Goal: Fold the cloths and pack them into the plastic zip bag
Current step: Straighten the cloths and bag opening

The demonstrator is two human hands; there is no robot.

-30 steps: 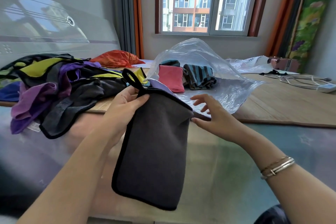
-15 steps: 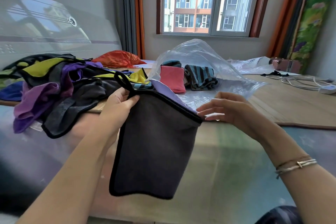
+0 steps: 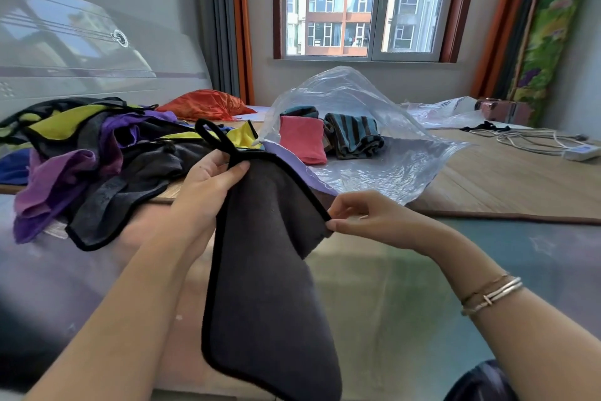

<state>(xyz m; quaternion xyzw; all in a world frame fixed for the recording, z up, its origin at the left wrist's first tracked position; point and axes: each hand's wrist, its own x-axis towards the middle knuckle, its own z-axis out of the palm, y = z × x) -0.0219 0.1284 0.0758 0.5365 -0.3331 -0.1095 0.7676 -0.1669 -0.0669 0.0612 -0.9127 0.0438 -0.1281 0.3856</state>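
A dark grey cloth (image 3: 266, 277) with black edging and a hanging loop hangs in front of me. My left hand (image 3: 208, 182) pinches its top left corner just under the loop. My right hand (image 3: 367, 218) pinches the top right corner between thumb and fingers. Behind them lies the clear plastic zip bag (image 3: 374, 153), puffed up, with a folded pink cloth (image 3: 302, 143) and a folded striped teal cloth (image 3: 354, 137) inside. A heap of unfolded cloths (image 3: 97, 153) in purple, yellow and grey lies at the left.
The bag and heap rest on a woven bamboo mat (image 3: 504, 179). An orange bundle (image 3: 205, 104) lies behind the heap. White cables and a power strip (image 3: 582, 150) sit at the far right, near more plastic (image 3: 448, 108).
My right hand has come down from the bag's edge and taken hold of the cloth's right corner. The cloth now hangs a little lower between both hands.
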